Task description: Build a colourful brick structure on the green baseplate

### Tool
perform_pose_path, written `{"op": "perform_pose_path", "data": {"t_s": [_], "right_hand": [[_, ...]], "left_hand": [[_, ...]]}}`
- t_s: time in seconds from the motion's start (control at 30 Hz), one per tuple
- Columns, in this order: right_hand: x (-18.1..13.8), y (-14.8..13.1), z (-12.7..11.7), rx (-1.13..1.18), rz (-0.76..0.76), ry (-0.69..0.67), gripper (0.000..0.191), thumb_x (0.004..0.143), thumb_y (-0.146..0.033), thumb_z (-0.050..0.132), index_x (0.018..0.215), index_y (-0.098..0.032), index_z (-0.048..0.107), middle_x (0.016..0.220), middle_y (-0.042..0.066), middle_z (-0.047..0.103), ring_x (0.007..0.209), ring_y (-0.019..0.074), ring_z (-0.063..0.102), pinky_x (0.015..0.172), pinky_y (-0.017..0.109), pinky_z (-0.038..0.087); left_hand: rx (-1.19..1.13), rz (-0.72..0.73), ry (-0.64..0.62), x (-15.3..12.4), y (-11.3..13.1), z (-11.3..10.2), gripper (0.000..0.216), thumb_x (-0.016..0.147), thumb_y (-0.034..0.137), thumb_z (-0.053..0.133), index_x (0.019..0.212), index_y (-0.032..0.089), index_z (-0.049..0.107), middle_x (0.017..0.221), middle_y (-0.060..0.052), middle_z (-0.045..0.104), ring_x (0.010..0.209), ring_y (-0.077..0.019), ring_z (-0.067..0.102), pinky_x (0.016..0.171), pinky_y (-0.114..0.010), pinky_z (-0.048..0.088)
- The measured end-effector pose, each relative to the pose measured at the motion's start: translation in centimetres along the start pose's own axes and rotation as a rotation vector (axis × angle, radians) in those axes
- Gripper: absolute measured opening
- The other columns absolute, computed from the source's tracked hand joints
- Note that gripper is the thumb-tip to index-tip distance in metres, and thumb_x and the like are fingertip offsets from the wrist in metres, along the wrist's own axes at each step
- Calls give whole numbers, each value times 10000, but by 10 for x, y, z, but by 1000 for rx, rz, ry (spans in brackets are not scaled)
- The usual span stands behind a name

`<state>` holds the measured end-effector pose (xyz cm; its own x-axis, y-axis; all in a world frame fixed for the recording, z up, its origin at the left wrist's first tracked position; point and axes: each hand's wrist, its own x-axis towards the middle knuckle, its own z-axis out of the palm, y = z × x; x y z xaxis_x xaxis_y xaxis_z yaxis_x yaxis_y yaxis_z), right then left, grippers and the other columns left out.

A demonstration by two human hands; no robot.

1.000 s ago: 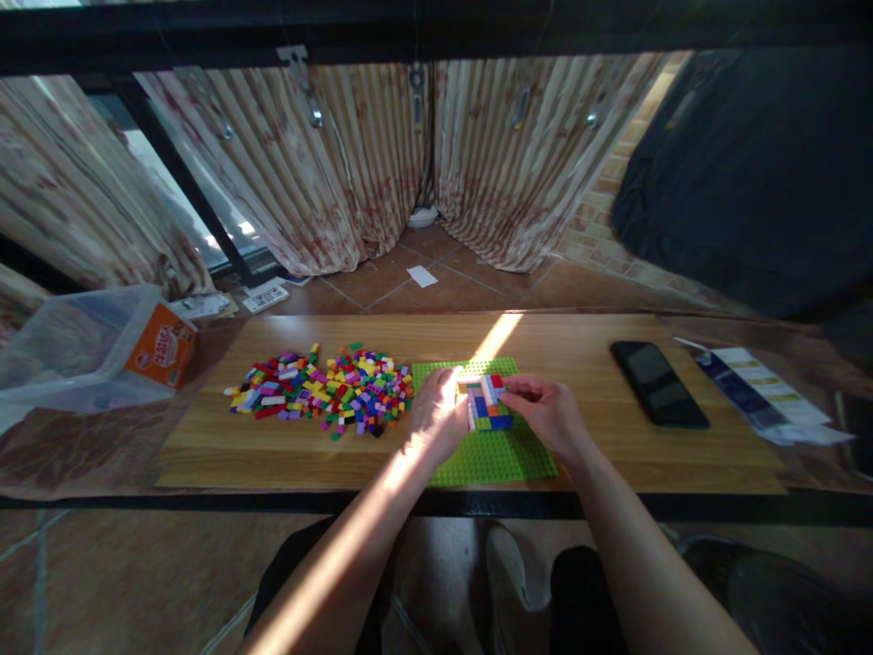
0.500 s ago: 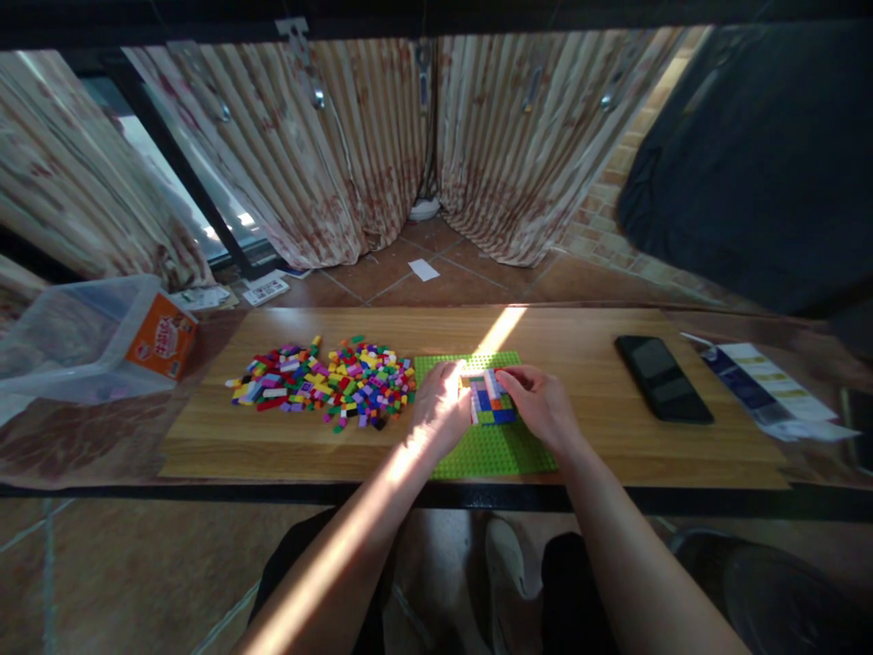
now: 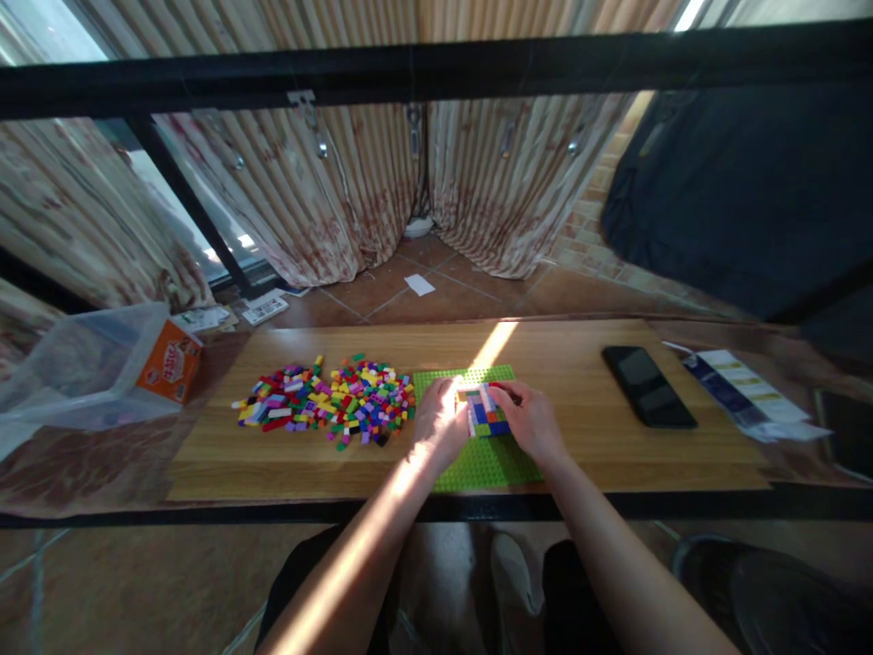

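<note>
A green studded baseplate (image 3: 487,468) lies on the wooden board, with a low build of blue, white, orange and lime toy bricks (image 3: 486,417) on its middle. My left hand (image 3: 440,420) curls around the left side of this build, thumb and fingers closed against its edge. At the upper right corner, my right hand (image 3: 533,423) pinches a small red brick (image 3: 494,386) at the build. Fingers hide parts of both sides. Left of the baseplate spreads a pile of loose bricks in many colours (image 3: 372,396).
A black phone (image 3: 647,387) lies on the wooden board (image 3: 579,455) at the right, with papers (image 3: 750,391) beyond it. A clear plastic box with an orange label (image 3: 170,364) sits at the far left. A dark metal rail (image 3: 341,511) runs along the near edge.
The camera view has tilted up slightly, so the board sits lower in the picture. Both hands keep nearly the same place at the build.
</note>
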<state>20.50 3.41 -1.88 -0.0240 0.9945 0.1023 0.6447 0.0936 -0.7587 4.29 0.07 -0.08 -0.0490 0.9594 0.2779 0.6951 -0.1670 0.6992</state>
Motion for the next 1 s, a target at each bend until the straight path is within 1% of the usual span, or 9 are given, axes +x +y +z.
{"op": "perform_pose_path", "data": {"t_s": [0.13,0.3,0.37,0.43,0.57,0.7,0.8,0.9,1.0], "right_hand": [[0,1,0,-46,-27,21,373,888,-487,468,910,-225,733,901,74,743,814,228,667,701,315,476],[5,6,-4,3,28,22,633,950,-547,232,736,-182,702,669,78,689,620,208,619,558,293,416],[6,6,-4,-6,22,17,627,944,-550,248,684,-180,682,643,80,672,598,207,599,550,296,394],[6,5,-3,-64,4,14,563,929,-537,317,684,-187,683,662,83,675,623,214,600,567,300,382],[3,3,2,-208,1,43,454,917,-500,387,867,-209,732,836,99,723,750,235,635,622,302,393],[2,0,4,-278,2,43,476,929,-502,365,908,-203,736,881,120,725,781,241,640,646,307,404],[2,-4,1,-299,20,-2,463,932,-476,364,909,-196,732,889,124,729,780,236,642,655,301,403],[3,-5,-2,-278,17,-31,467,931,-449,352,882,-175,727,856,133,726,765,236,640,645,298,391],[5,-2,-3,-298,41,29,489,914,-461,347,795,-157,711,758,142,701,707,250,624,599,306,361]], "left_hand": [[-21,-26,31,-3,1,-2,321,799,145,565,1117,172,599,1137,-129,643,1034,-237,622,914,-404,522],[-65,-97,71,-8,-6,0,300,805,160,554,1101,181,604,1064,-114,667,908,-214,657,826,-367,543],[-77,-139,56,-10,-9,1,316,797,159,557,1109,177,600,991,-105,685,879,-219,660,798,-370,543],[-103,-144,38,-13,-9,1,353,775,127,559,1122,185,596,955,-91,696,887,-218,656,806,-366,538],[-166,-82,-52,-19,-3,-3,447,735,55,530,1152,203,593,1034,-73,691,901,-192,644,851,-339,524],[-197,-85,-77,-22,3,-5,463,729,39,508,1163,177,589,1077,-70,672,945,-205,634,892,-335,513],[-203,-104,-73,-21,4,-6,468,730,32,499,1165,177,592,1108,-70,667,1027,-218,611,944,-342,491],[-186,-123,-107,-21,5,-7,466,744,46,503,1178,189,589,1135,-72,665,1073,-211,592,970,-331,472],[-154,-160,-155,-20,6,-11,467,772,90,521,1225,187,574,1162,-80,663,1055,-200,600,955,-299,469]]}}
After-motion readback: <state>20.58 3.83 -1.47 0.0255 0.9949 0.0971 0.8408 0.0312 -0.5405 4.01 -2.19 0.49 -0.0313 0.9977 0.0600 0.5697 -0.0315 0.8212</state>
